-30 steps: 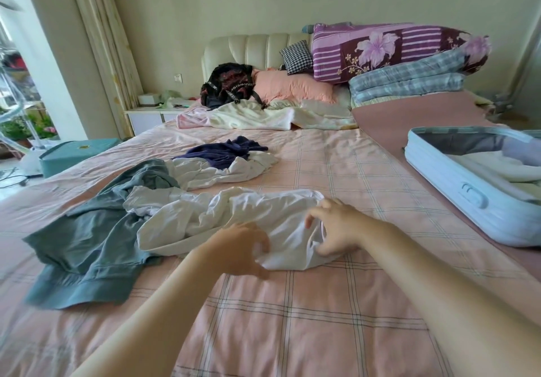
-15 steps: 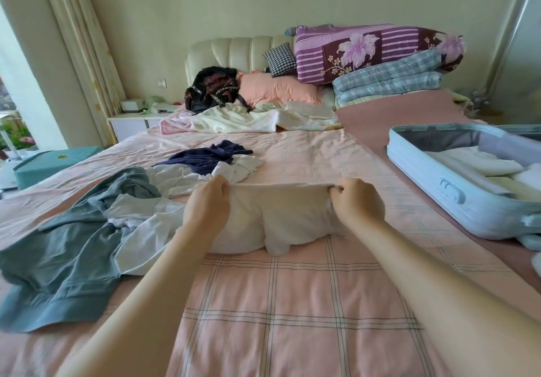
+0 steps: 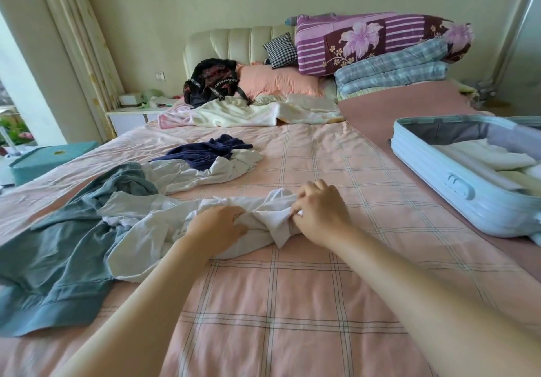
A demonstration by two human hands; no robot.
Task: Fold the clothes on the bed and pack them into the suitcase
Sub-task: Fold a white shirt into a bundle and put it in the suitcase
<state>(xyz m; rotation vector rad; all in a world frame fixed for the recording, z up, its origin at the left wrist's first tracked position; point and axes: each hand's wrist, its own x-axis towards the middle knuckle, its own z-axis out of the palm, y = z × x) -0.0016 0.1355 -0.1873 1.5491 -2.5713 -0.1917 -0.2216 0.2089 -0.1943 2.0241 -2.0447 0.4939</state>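
Gripping the white garment (image 3: 164,230) (bunched): left hand (image 3: 216,227), right hand (image 3: 319,212).

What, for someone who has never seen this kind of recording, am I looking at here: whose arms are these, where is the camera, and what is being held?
There is no machine here. The arms belong to a person, and the single camera is worn on their head, looking forward and down, so you see roughly what they see.

The left hand and right hand both grip a crumpled white garment lying on the bed. Their fingers are curled into the cloth.

Left of it lies a grey-blue garment. Further back are a navy garment and a second white garment, both unfolded.

On the right stands an open pale blue suitcase with light-coloured items already inside. A pink pillow and folded quilts sit at the head of the bed.
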